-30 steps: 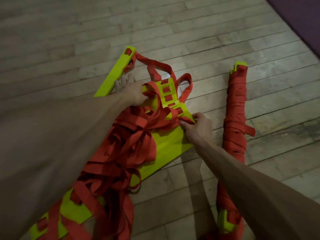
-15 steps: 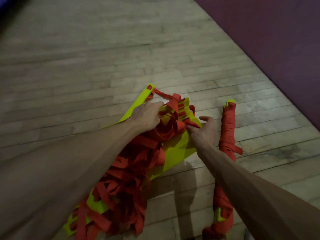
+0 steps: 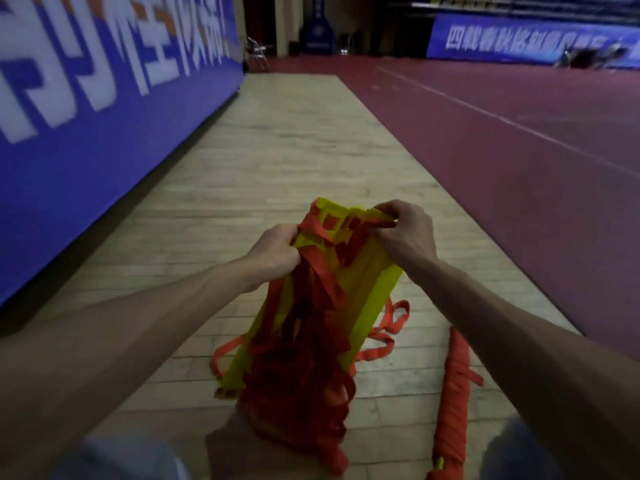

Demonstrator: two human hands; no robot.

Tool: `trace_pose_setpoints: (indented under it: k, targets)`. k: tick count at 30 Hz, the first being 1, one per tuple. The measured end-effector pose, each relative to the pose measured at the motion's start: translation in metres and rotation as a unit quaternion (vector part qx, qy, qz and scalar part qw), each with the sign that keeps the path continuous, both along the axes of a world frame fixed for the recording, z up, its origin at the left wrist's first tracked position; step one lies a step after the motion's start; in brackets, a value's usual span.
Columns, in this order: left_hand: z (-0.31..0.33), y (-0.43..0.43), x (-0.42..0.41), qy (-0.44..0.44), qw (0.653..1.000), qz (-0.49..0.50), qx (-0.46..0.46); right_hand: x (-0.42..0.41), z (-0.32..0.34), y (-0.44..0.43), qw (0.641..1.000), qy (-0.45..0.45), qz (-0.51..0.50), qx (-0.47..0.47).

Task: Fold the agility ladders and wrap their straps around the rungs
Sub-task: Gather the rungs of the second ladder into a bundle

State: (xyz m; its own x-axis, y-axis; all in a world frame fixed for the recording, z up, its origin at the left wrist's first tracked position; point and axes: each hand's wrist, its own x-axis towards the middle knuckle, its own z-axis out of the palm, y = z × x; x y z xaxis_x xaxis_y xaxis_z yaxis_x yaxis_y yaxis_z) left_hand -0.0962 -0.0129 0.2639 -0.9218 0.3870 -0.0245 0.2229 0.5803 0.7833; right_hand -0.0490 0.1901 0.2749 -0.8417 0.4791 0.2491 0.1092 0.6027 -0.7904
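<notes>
Both arms stretched forward; left hand and right hand gripping top of yellow rungs, lifted upright, red straps dangling to floor

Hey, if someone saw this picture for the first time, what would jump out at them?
Dead centre, the left hand and right hand grip the top of a bundle of yellow rungs, a tangle of red straps hanging from it. On the wooden floor at right lies a wrapped ladder. A blue banner fills the left.
</notes>
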Motion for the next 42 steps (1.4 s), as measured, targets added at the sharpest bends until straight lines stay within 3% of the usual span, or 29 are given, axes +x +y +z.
trace_pose_setpoints:
  k: [3,7,11,15,19,25,29,33,42]
  targets:
    - [0.02,-0.027,0.023,-0.047,0.998,-0.006,0.041,0.016,0.039,-0.019,0.993,0.009,0.087,0.073]
    - [0.028,-0.052,0.05,-0.118,0.991,-0.063,0.024,0.036,0.051,-0.041,0.971,-0.036,0.174,0.162]
    - [0.01,-0.06,0.063,-0.131,0.988,-0.064,0.041,0.051,0.021,-0.049,0.958,-0.04,0.161,0.236]
    - [0.02,-0.052,0.063,-0.128,0.984,-0.117,-0.045,0.051,0.019,-0.047,0.939,-0.047,0.162,0.299]
    - [0.039,-0.047,0.06,-0.154,0.974,-0.146,-0.076,0.044,0.025,-0.045,0.916,-0.09,0.191,0.341]
    - [0.025,-0.033,0.048,-0.057,0.996,-0.06,-0.018,0.045,0.026,-0.051,0.911,-0.085,0.237,0.326]
    - [0.018,-0.015,0.047,-0.013,0.999,-0.052,0.01,0.052,0.029,-0.05,0.899,-0.092,0.272,0.332]
    - [0.018,-0.008,0.055,0.035,0.998,-0.052,0.004,0.057,0.03,-0.035,0.922,-0.084,0.25,0.283]
    - [0.015,-0.009,0.055,-0.014,0.992,-0.123,0.034,0.066,0.022,-0.018,0.939,-0.005,0.204,0.276]
